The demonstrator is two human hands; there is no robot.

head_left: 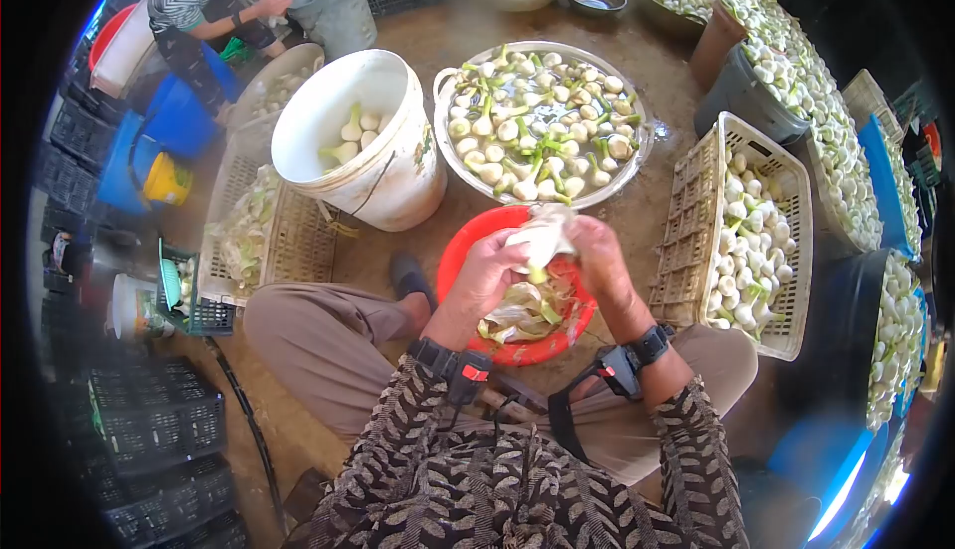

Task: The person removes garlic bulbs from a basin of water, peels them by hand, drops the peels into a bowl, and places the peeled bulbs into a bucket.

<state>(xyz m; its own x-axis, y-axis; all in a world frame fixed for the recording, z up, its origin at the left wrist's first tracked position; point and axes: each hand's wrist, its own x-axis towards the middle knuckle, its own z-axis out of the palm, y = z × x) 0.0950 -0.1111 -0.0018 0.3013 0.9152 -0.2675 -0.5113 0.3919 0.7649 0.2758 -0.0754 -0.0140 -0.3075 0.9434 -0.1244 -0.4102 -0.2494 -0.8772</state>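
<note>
Over a red basin (453, 280) both of my hands are closed on a white garlic bulb (545, 241) with a short pale green stem end. My left hand (482, 275) grips it from the left, thumb and fingers round its side. From the right, my right hand (602, 261) pinches the papery outer skin near the top. Loose peeled garlic skins (522, 315) lie in the basin below. Just beyond stands a wide metal pan (445, 141) of garlic bulbs in water. A white bucket (398, 171) with a few bulbs inside is at the left.
A beige crate (686, 231) heaped with garlic stands at my right, near more heaped tubs (741, 96). Another crate (298, 241) with skins is on the left, by stacked black crates (149, 420). A co-worker (204, 12) sits at the upper left beside a grey bucket (338, 22).
</note>
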